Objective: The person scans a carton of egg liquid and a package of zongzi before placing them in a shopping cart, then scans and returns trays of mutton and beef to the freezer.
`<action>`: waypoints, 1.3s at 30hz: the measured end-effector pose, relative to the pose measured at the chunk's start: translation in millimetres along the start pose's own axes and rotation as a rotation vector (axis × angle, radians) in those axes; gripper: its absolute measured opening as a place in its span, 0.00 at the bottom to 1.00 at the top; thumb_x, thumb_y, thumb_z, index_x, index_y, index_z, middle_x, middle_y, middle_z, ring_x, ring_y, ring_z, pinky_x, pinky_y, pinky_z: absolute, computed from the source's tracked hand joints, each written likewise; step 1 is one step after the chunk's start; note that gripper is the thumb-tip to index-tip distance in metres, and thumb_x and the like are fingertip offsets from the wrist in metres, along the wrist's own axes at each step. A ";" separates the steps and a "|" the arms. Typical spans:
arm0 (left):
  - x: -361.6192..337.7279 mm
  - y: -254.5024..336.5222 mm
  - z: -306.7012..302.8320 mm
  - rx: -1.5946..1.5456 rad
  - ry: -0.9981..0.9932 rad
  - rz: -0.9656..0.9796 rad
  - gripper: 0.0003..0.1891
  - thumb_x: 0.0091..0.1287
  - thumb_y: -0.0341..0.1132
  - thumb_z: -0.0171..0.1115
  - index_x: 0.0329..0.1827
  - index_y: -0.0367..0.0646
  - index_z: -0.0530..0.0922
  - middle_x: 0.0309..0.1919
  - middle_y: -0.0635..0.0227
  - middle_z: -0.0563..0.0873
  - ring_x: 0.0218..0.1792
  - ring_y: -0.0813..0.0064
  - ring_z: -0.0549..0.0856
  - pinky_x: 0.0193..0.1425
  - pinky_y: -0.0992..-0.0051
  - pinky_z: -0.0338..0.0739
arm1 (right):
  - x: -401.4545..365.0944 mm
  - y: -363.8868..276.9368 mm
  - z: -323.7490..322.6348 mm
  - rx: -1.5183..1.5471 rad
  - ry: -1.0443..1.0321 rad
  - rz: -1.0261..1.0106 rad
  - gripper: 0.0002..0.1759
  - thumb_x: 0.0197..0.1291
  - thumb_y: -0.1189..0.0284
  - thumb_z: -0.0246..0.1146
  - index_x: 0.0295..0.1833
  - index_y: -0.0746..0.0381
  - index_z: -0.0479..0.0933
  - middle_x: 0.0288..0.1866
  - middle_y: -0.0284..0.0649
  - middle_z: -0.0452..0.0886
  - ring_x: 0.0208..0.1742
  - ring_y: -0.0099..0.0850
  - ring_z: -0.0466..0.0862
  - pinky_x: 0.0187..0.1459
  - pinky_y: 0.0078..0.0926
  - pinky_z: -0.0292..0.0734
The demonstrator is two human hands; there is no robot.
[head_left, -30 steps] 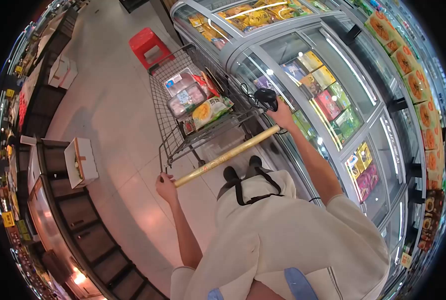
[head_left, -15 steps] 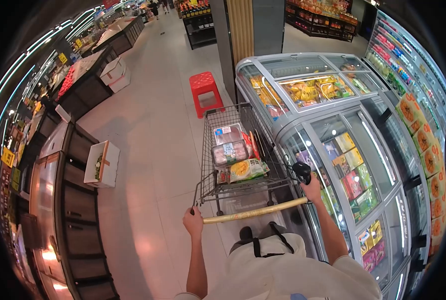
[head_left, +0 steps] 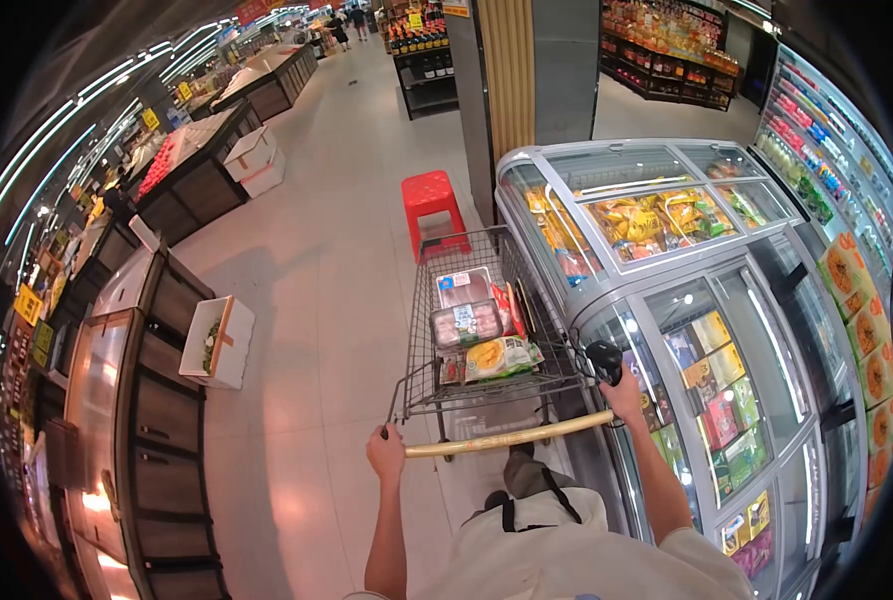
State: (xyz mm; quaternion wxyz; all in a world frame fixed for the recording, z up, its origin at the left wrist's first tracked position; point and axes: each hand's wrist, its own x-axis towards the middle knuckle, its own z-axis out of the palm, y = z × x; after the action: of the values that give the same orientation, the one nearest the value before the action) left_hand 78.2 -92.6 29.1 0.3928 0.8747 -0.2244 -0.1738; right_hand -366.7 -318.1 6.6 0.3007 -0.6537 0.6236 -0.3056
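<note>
My left hand (head_left: 387, 452) is closed round the left end of the shopping cart's yellow handle (head_left: 507, 440). At the handle's right end my right hand (head_left: 624, 396) is closed too, beside a black rounded object (head_left: 604, 360) whose kind I cannot make out. In the wire shopping cart (head_left: 422, 385) lie clear-topped trays of packed meat (head_left: 467, 324), a yellow-and-green food bag (head_left: 502, 357) and a red packet (head_left: 515, 310) partly hidden at the right side.
A red plastic stool (head_left: 432, 205) stands just ahead of the cart, near a pillar (head_left: 508, 90). Glass-topped freezers (head_left: 657, 265) run close along the right. A white box (head_left: 220, 342) sits on the floor at left, by dark counters (head_left: 172, 440). People (head_left: 339, 32) are far off.
The view has tilted up a little, so the stool, freezers and cart sit lower in the picture. My feet have shifted in a step. Both hands keep their hold on the handle.
</note>
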 end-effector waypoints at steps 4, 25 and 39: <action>30.1 12.9 16.1 0.009 0.017 -0.022 0.21 0.72 0.44 0.55 0.32 0.33 0.85 0.24 0.59 0.89 0.25 0.63 0.89 0.38 0.64 0.82 | 40.1 6.4 23.0 0.041 0.009 0.003 0.34 0.49 0.75 0.73 0.64 0.68 0.74 0.50 0.54 0.86 0.53 0.48 0.87 0.56 0.39 0.79; 200.4 51.3 85.1 -0.058 0.043 0.014 0.21 0.75 0.41 0.53 0.31 0.31 0.81 0.25 0.57 0.89 0.25 0.66 0.89 0.30 0.69 0.83 | 216.5 -54.7 100.0 0.071 -0.051 0.127 0.31 0.51 0.68 0.71 0.62 0.60 0.74 0.47 0.56 0.86 0.52 0.58 0.84 0.55 0.51 0.79; 313.0 108.5 111.2 -0.079 -0.020 -0.036 0.21 0.77 0.41 0.52 0.35 0.29 0.81 0.26 0.57 0.88 0.24 0.67 0.89 0.30 0.70 0.83 | 318.0 -93.2 153.5 0.036 -0.073 0.156 0.33 0.51 0.66 0.72 0.64 0.62 0.74 0.48 0.55 0.86 0.53 0.56 0.85 0.56 0.48 0.79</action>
State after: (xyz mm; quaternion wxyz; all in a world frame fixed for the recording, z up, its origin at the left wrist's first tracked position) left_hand 259.6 -390.0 2.0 0.4214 0.8608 -0.2056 -0.1980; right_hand -177.7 -630.1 -10.6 0.3580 -0.6083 0.6555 -0.2684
